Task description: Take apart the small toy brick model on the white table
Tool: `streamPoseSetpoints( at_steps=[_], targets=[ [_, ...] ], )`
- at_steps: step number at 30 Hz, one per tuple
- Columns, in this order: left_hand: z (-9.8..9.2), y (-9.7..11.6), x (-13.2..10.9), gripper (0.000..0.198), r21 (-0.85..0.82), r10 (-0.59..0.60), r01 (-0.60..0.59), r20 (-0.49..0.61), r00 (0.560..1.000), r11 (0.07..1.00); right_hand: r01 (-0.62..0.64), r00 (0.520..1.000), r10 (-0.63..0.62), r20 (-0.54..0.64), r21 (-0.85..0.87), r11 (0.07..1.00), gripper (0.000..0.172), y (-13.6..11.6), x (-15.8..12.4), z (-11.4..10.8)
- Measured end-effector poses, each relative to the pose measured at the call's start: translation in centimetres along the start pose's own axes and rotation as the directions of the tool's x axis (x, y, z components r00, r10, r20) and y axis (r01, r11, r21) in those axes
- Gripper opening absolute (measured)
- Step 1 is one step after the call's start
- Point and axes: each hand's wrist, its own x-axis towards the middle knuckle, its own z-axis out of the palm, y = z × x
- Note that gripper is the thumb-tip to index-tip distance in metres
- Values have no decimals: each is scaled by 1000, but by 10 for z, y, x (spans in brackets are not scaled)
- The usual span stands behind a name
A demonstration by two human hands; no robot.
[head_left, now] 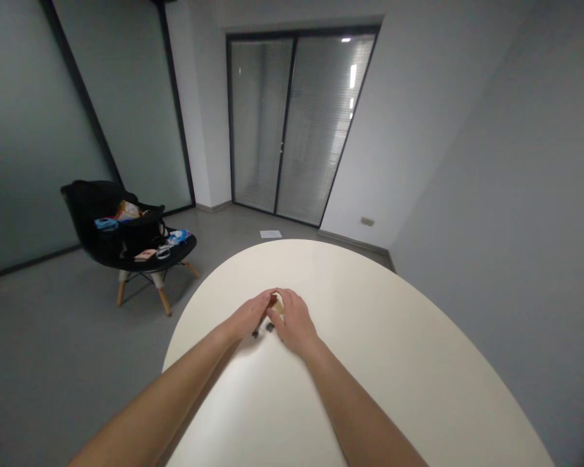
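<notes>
Small tan object [277, 306] pinched between left hand [247, 315] and right hand [294, 321].

You are working in an office room, as shown by the glass partition [43, 130], the glazed double door [285, 123] with blinds [324, 123], the white table [379, 337] and the black shell chair [90, 211].

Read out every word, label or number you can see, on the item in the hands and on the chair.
No readable text.
Small tan item between left hand and right hand: hidden, nothing legible.
Pink packet on black chair: too small to read.
Sheet of paper on floor: too blurred to read.
</notes>
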Motion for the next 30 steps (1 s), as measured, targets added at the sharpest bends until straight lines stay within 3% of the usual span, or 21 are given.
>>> streamPoseSetpoints(
  at_steps=[2, 5, 7, 9, 12, 16, 21, 25, 30],
  targets=[
    [0, 5, -18, 67, -72, 16, -15, 7, 1000, 997, -61, 991, 76, -108, 136, 989, 43, 9, 3, 2],
    [-3, 10, -41, 90, 117, 11, -18, 54, 998, 993, -173, 957, 233, -171, 305, 936, 45, 22, 6, 0],
    [-4, 11, -51, 115, 363, 3, -35, 89, 996, 931, -151, 982, 177, -72, 281, 948, 47, 24, 6, -2],
    [-2, 12, -55, 125, 561, -24, -26, 81, 996, 827, -56, 994, 38, 102, 175, 983, 48, 17, 3, -4],
    [5, 10, -53, 108, 684, -30, 10, 18, 999, 729, 60, 957, -63, 283, 21, 998, 44, 1, -1, -8],
    [4, 8, -48, 69, 717, 32, 38, -84, 996, 696, 119, 924, -95, 371, -43, 992, 43, -10, -3, -22],
    [-9, 17, -51, 48, 728, -6, 162, -212, 977, 667, 110, 834, -60, 549, -58, 992, 85, -2, -2, -51],
    [-7, 27, -54, 40, 685, -64, 182, -194, 979, 706, 47, 845, -65, 530, 47, 998, 64, -3, -1, -54],
    [-3, 26, -53, 42, 549, -25, 86, -119, 993, 831, -34, 928, -2, 372, 90, 995, 42, -3, 5, -28]
  ],
)
